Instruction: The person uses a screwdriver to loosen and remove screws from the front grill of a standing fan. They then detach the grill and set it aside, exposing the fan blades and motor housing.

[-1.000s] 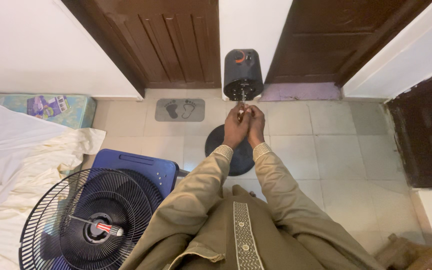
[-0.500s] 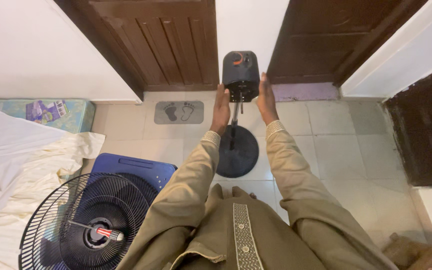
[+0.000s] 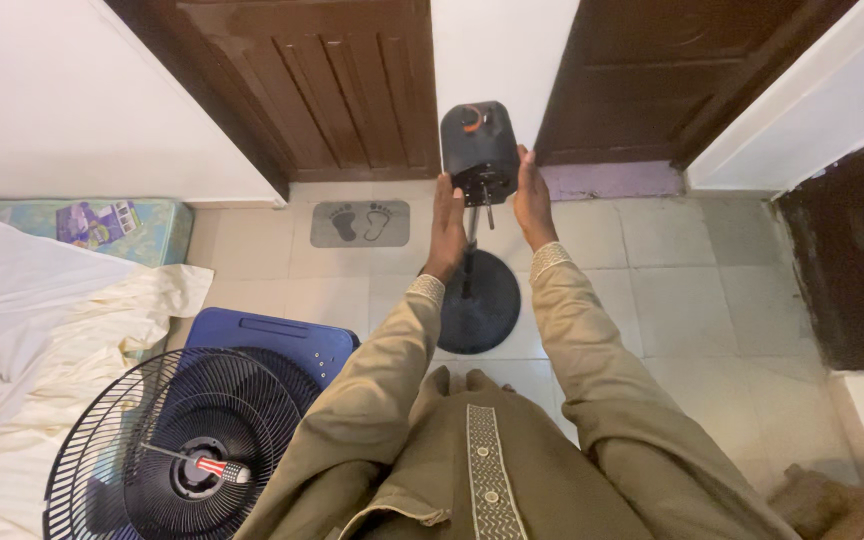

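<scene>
1. Left hand (image 3: 445, 228): flat and open, fingers straight and pointing away, palm pressed against the left side of the black fan motor housing (image 3: 479, 148); not curled round it.
2. Right hand (image 3: 531, 203): likewise open and flat, fingers stretched up along the right side of the same housing, palm touching it.
3. Housing: clamped between both palms, sitting at the top of a thin metal pole (image 3: 470, 255), an orange knob on its upper face, close in front of the white wall strip between two dark wooden doors (image 3: 332, 90).
4. Pole: rising from a round black base (image 3: 482, 302) that rests on the pale tiled floor (image 3: 672, 290), just below the hands.
5. Further left on the tiles: a grey mat with footprint shapes (image 3: 359, 223), a blue box (image 3: 272, 335), and a black fan grille (image 3: 167, 450) lying partly over it.
6. At the far left edge: crumpled cream cloth (image 3: 42, 340) and a patterned mattress (image 3: 102, 222) against the white wall.
</scene>
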